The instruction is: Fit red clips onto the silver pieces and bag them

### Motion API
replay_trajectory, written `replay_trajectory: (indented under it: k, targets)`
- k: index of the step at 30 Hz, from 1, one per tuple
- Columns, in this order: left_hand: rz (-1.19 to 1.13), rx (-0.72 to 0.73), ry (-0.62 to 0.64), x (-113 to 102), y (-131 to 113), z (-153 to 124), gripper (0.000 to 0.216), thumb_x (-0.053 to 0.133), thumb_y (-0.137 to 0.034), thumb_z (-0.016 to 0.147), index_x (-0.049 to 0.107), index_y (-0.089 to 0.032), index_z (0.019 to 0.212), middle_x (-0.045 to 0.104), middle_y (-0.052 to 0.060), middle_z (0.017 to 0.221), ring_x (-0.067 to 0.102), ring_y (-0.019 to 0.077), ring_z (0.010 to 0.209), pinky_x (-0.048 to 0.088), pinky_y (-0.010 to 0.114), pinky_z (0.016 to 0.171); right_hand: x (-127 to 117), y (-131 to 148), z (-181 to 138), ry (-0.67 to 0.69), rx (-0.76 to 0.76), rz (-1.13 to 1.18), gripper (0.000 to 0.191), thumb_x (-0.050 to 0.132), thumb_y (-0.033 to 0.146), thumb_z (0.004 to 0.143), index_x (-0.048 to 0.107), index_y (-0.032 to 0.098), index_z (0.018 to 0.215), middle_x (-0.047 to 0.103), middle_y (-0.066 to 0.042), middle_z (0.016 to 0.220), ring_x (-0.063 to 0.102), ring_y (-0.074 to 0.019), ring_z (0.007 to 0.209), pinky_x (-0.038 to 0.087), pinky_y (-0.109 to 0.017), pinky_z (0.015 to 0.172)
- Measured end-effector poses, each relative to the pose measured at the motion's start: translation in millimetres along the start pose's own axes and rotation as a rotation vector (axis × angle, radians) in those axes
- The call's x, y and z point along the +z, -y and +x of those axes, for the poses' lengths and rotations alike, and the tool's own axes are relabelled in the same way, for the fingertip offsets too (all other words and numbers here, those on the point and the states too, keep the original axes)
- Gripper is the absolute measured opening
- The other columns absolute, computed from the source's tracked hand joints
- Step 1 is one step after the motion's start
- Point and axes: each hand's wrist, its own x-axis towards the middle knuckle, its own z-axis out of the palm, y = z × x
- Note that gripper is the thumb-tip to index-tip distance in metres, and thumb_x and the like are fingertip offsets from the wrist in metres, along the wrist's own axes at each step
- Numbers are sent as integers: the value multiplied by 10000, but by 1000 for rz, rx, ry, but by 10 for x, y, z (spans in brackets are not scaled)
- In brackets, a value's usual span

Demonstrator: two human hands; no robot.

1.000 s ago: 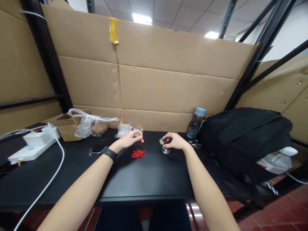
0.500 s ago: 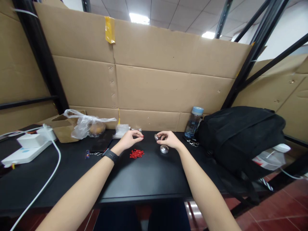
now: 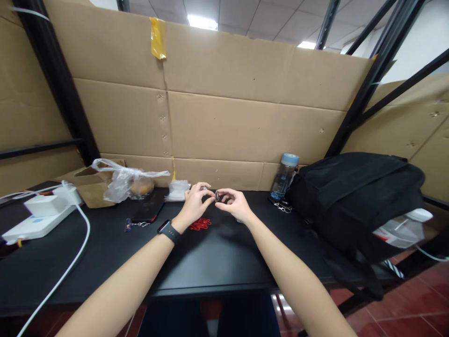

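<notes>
My left hand, with a dark watch on its wrist, is closed in a pinch; a bit of red cord showed at its fingertips a moment earlier and is almost hidden now. My right hand grips a small round shiny metal piece between thumb and fingers. The fingertips of both hands meet at this piece, above the table. Below the left hand lies a small heap of red cord loops. A second shiny metal piece rests on the table, mostly covered by the right hand.
On the black table stand a white power strip, a cardboard box, a plastic bag, a phone and small clear packets. To the right are a water bottle and a black backpack. Cardboard walls the back.
Both hands have come together, the right moving left with the metal piece and the left shifting slightly right. My right hand now covers most of the second metal piece.
</notes>
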Motion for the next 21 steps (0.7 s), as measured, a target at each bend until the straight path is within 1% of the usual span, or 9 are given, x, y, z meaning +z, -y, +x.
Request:
replay_trajectory:
  k: [5, 11, 15, 19, 21]
  targets:
    - [75, 20, -53, 31, -21, -32, 131, 641, -329, 899, 749, -255, 892, 573, 59, 1277, 457, 284, 1241, 345, 483, 1049, 17, 4, -5, 4, -15, -5, 493, 848, 337, 647, 727, 186, 1101, 734, -84, 1037, 603, -140, 722, 479, -244, 584]
    - [136, 29, -85, 31, -61, -50, 128, 643, -317, 892, 749, -253, 860, 576, 68, 1279, 441, 304, 1242, 351, 493, 1013, 22, -9, -4, 14, 19, 14, 507, 854, 364, 637, 735, 183, 1095, 742, -89, 1044, 611, -141, 690, 508, -274, 616]
    - [195, 73, -98, 2, -105, -51, 113, 651, -301, 889, 749, -259, 850, 584, 76, 1279, 432, 315, 1252, 339, 499, 1002, 22, -26, -8, 27, 69, 99, 513, 871, 391, 632, 714, 184, 1074, 745, -86, 1036, 645, -147, 728, 548, -299, 713]
    - [239, 129, -76, -35, -125, -50, 121, 635, -283, 900, 748, -260, 862, 592, 79, 1279, 428, 315, 1255, 328, 505, 998, 15, -59, -9, 54, 90, 173, 410, 872, 401, 643, 695, 177, 937, 750, -59, 931, 684, -161, 767, 559, -322, 793]
    - [259, 155, -60, -47, -124, -51, 127, 624, -256, 899, 746, -252, 866, 592, 83, 1291, 423, 319, 1261, 323, 512, 1004, 11, -74, -8, 80, 102, 172, 399, 870, 409, 646, 712, 176, 930, 757, -66, 948, 704, -181, 810, 562, -345, 831]
